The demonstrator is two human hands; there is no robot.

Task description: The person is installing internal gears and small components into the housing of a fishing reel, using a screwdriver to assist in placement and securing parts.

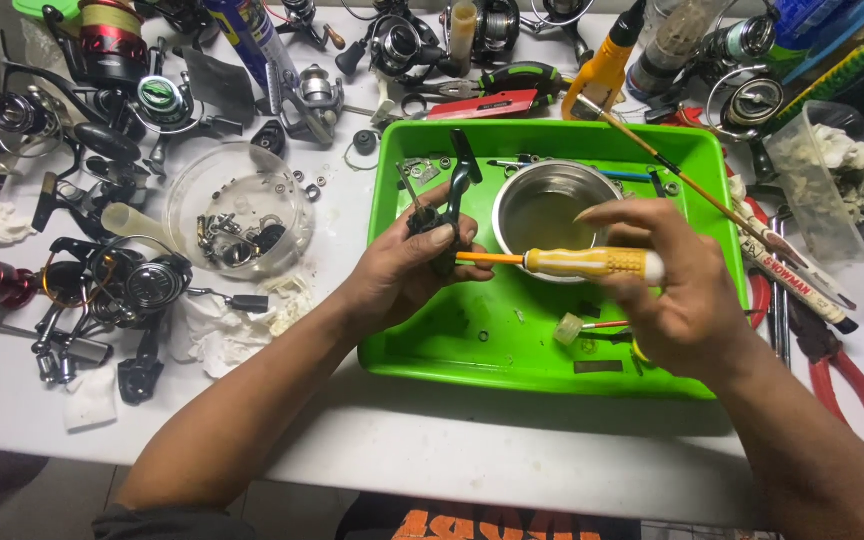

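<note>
Over the green plastic tray (pixel 552 375) my left hand (pixel 407 270) grips a black fishing-reel body (pixel 455 195), its dark arm pointing up. My right hand (pixel 667 285) holds a screwdriver (pixel 572 262) with a yellow handle and orange shaft, lying level, its tip against the reel part at my left fingers. A steel bowl (pixel 544 215) with cloudy liquid stands in the tray just behind the screwdriver. Small washers and screws lie scattered on the tray floor.
A clear round lid (pixel 237 205) holds several small metal parts. Disassembled reels (pixel 122 285) and crumpled tissue (pixel 217 330) crowd the table's left. Red pliers (pixel 857 385), a marker (pixel 792 275), a thin brush (pixel 692 185) and a clear tub (pixel 832 175) sit right. Bottles and reels line the back.
</note>
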